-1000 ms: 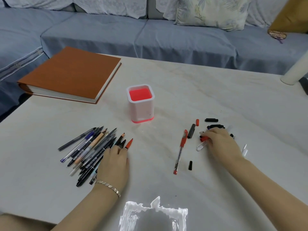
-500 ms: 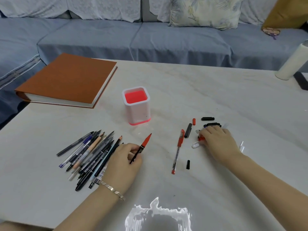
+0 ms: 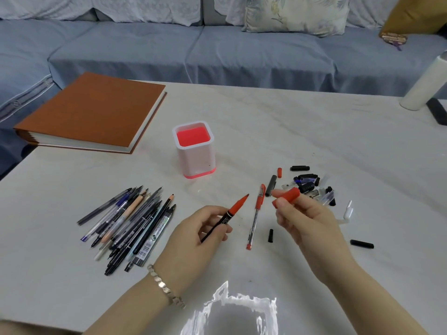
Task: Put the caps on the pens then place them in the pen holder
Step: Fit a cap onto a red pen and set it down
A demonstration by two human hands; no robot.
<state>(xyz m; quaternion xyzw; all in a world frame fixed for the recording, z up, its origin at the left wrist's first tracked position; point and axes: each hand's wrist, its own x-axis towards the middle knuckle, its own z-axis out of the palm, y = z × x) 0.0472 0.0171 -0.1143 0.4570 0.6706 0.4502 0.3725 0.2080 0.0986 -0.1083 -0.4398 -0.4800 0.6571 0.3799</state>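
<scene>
Both grips are closed on their parts: the left hand (image 3: 193,235) pinches the black barrel of a red-tipped pen (image 3: 232,211), and the right hand (image 3: 307,216) holds a red cap (image 3: 287,196) between thumb and fingertips. The pen's long axis runs up and to the right, its red nib pointing toward the cap, which lies just to the right of the nib and a little higher, apart from it. The cap lies roughly crosswise, and I cannot tell which end is open, since the fingers cover its lower end. By my reading, the right hand has to turn the mouth toward the nib before the two meet.

Beyond and between the hands stands the pen holder (image 3: 194,151), upright on the counter (image 3: 302,131) and nearer the left hand; no pens show above its rim. Uncapped pens (image 3: 130,226) lie heaped to the left, loose caps (image 3: 309,184) to the right, partly hidden behind the right hand. A red gel pen (image 3: 256,213) lies between the hands, already capped, as far as I can tell.
</scene>
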